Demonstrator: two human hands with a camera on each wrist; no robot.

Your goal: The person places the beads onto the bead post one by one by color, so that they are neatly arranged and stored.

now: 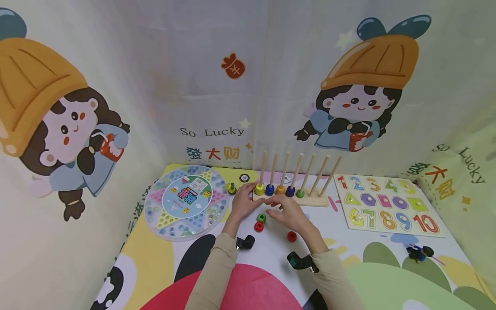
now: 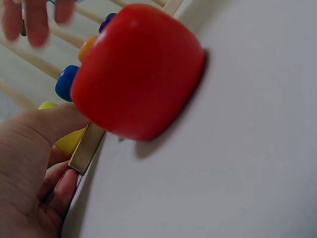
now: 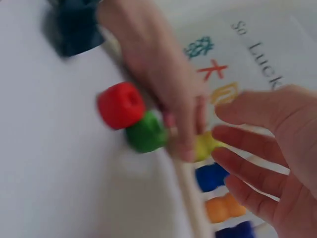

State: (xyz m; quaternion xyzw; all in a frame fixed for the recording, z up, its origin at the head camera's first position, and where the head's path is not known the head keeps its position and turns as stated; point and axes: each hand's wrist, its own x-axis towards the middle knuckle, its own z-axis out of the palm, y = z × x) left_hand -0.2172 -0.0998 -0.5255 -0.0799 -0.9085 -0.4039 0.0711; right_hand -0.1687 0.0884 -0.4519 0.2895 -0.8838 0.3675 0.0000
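Note:
A wooden peg rack (image 1: 310, 200) stands at the back of the mat, with yellow (image 1: 259, 188), blue, orange, purple and green beads at the foot of its pegs. My left hand (image 1: 243, 201) holds the left end of the rack's base (image 2: 86, 146), thumb by the yellow bead (image 2: 69, 140). In front of the rack my right hand (image 1: 288, 214) hovers with fingers (image 3: 247, 168) spread and empty. Next to the left hand lie a loose green bead (image 1: 261, 218) and a red bead (image 1: 258, 227). This red bead (image 2: 136, 74) fills the left wrist view. Another red bead (image 1: 292, 236) lies near my right wrist.
A round marble game board (image 1: 186, 202) lies to the left, a number puzzle board (image 1: 387, 204) to the right. A small dark toy (image 1: 420, 253) sits at the front right. Printed curtains close in the mat at the back and on both sides.

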